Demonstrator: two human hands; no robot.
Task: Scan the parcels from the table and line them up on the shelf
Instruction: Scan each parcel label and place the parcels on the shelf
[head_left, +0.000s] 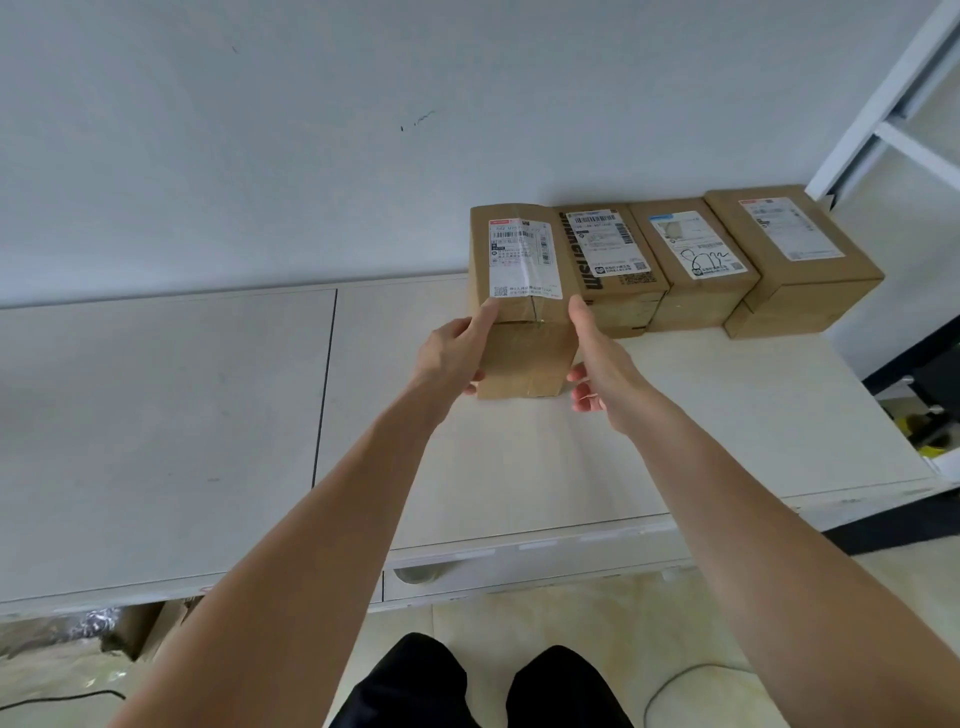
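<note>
Fingers (487, 316) of the left hand (451, 356) grip the box (522, 358); the right hand (597, 364) is loose beside it. The other boxes (696, 270) touch its right side.

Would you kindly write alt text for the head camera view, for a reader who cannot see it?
Two bare hands hold a cardboard box at the left end of a row of three other labelled boxes along a white wall. The left hand grips its left side; the right hand touches its right side.

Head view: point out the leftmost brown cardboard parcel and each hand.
leftmost brown cardboard parcel (524, 358), head view, front face.
left hand (451, 358), head view, back of hand.
right hand (603, 364), head view, back of hand.
</note>
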